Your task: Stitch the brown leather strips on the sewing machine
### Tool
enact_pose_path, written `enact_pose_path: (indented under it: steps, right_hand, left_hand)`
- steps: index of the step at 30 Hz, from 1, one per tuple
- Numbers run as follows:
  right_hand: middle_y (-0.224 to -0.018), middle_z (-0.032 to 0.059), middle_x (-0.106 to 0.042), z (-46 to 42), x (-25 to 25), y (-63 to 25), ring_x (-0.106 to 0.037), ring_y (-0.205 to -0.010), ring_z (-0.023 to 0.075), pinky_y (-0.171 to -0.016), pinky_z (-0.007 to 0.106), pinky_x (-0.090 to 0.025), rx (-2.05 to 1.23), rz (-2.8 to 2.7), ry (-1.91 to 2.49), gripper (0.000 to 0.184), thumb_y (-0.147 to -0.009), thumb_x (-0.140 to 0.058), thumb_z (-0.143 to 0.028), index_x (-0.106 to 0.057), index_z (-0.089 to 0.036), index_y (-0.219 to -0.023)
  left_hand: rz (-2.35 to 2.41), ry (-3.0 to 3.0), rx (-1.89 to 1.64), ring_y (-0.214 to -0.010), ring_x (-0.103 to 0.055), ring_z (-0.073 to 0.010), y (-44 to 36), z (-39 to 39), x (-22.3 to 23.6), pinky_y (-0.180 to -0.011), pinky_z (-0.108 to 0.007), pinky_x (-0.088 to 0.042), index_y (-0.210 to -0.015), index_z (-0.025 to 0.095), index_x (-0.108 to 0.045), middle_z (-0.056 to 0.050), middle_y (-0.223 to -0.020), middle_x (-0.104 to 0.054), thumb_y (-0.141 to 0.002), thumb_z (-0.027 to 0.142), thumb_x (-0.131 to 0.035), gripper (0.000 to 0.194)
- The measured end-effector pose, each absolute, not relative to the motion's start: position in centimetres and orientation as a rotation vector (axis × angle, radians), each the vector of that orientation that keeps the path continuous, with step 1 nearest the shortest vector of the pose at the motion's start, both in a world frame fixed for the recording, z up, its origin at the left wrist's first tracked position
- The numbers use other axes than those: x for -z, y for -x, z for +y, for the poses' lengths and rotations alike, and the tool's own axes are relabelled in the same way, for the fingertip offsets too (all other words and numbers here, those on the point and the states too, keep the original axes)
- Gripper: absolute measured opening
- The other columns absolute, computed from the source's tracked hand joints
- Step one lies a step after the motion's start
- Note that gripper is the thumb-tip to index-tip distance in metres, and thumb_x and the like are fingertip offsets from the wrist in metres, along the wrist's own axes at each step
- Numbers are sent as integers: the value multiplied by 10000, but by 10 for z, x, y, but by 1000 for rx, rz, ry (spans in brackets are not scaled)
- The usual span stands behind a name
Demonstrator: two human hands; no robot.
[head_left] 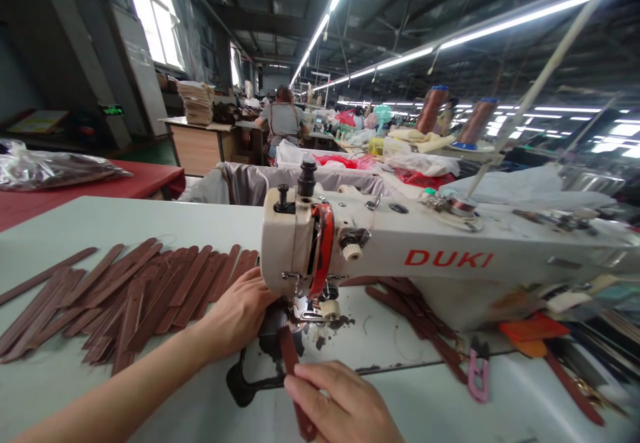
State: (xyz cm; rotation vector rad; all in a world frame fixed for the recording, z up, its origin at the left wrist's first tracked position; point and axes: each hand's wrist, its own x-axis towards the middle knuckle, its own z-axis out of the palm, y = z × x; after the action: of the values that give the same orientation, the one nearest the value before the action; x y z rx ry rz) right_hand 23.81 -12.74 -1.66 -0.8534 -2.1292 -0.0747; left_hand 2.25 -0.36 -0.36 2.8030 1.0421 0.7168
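A brown leather strap (289,351) runs from the presser foot (306,313) of a white sewing machine (380,243) toward me. My right hand (345,403) pinches its near part between thumb and fingers. At the left of the needle area, my left hand (240,313) reaches behind the machine head, its fingertips hidden there; I cannot make out what they touch. A big heap of brown straps (145,289) lies on the table just left of that hand. More brown straps (420,309) lie under the machine arm.
Pink thread snips (479,371) lie on the pale table (200,389) at the right, near an orange piece (533,329). A grey cloth-lined bin (245,179) stands behind the machine. Thread cones (431,111) rise at the back right. A co-worker (283,123) sits farther off, back turned.
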Motion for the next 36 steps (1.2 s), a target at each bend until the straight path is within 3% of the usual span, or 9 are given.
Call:
enact_pose_path:
  steps: [4,7,9,12,14,23,28,32,36]
  right_hand:
    - [-920,89,-714,-115,51,-222,-654,-752,178,-695,268,-599,100,-2165,912,295,-960,-399,-118,-670,-141,-1075]
    - [-928,82,-698,-114,76,-224,-643,-769,170,-736,258,-580,42,-2189,973,273,-952,-435,-121,-649,-155,-1116]
    - [-932,77,-685,-116,87,-226,-635,-772,168,-727,246,-569,-24,-2220,1011,258,-947,-455,-127,-639,-164,-1125]
    - [-947,77,-670,-117,95,-228,-625,-792,174,-713,245,-557,-89,-2254,1033,260,-942,-453,-116,-627,-164,-1128]
    - [-962,80,-666,-116,96,-229,-623,-804,178,-713,248,-552,-88,-2244,1049,269,-943,-450,-115,-620,-166,-1145]
    - [-899,99,-676,-114,74,-222,-613,-756,198,-720,288,-575,19,-2212,1010,263,-902,-460,-102,-658,-125,-1075]
    - [-937,83,-687,-117,60,-233,-615,-758,189,-675,247,-575,18,-2209,951,403,-750,-482,-2,-661,-160,-1075]
    - [-1055,73,-674,-122,51,-260,-635,-900,208,-789,282,-571,-58,-2204,1132,607,-597,-433,50,-654,-199,-1104]
    - [-1076,72,-660,-121,47,-290,-640,-958,191,-847,283,-556,30,-2215,1243,601,-621,-398,54,-643,-201,-1106]
  left_hand:
    - [1018,-2828,-688,-1034,-619,-210,-11,-16,1,-1003,-383,-452,-1044,192,-655,-71,-1089,-677,-913,92,-368,332]
    - [1052,-2827,-747,-1198,-543,-210,-9,-44,10,-1095,-395,-383,-1249,174,-562,-92,-1253,-607,-917,72,-357,404]
    - [1008,-2823,-773,-1172,-572,-183,-13,-63,22,-1043,-305,-452,-1301,168,-515,-88,-1274,-602,-874,65,-380,460]
    - [874,-2867,-824,-1229,-543,-204,-21,-77,40,-1030,-306,-471,-1378,157,-439,-100,-1339,-567,-791,59,-410,596]
    - [867,-2846,-876,-1253,-525,-205,-23,-77,48,-1041,-314,-461,-1413,166,-398,-105,-1360,-550,-807,58,-401,616]
    - [912,-2870,-860,-1225,-551,-209,-24,-73,45,-1038,-304,-456,-1388,138,-419,-121,-1325,-577,-846,65,-401,547]
    - [894,-2905,-838,-1180,-584,-193,-28,-75,29,-1035,-274,-452,-1336,130,-464,-106,-1269,-617,-816,47,-404,530]
    - [910,-2941,-828,-1152,-598,-167,-32,-76,20,-1029,-236,-446,-1303,121,-491,-91,-1232,-639,-808,25,-379,516]
    - [930,-3030,-833,-1116,-620,-175,-33,-77,14,-1020,-239,-452,-1221,109,-561,-91,-1174,-673,-752,16,-361,519]
